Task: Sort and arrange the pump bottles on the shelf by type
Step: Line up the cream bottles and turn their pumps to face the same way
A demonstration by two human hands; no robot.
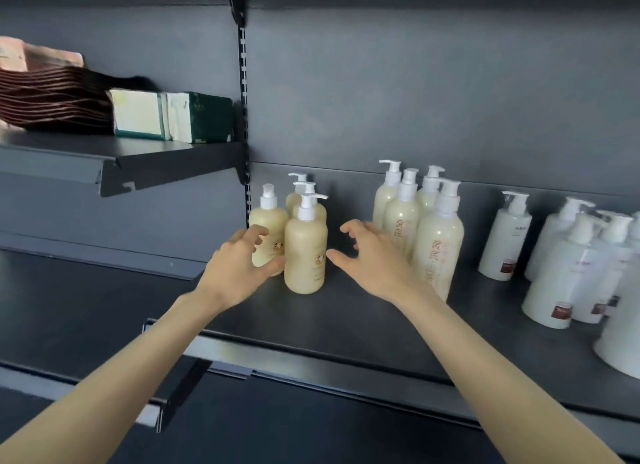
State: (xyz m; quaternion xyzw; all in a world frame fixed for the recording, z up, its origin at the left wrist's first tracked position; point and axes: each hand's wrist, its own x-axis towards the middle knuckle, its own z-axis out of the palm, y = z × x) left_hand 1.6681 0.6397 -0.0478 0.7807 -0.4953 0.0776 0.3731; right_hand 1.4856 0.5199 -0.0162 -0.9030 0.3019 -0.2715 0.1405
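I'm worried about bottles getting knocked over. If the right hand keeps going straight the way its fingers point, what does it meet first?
Probably the front yellow bottle: the right hand is open, its fingers aimed left and slightly back at it. Depth is unclear, so it could pass just behind.

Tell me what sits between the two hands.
Head view: the front cream pump bottle stands between the left hand and right hand.

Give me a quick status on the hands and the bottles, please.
Left hand open, fingers at the front yellow pump bottles. Right hand open, empty, between groups. Three clusters sorted on the shelf. Nothing in the way.
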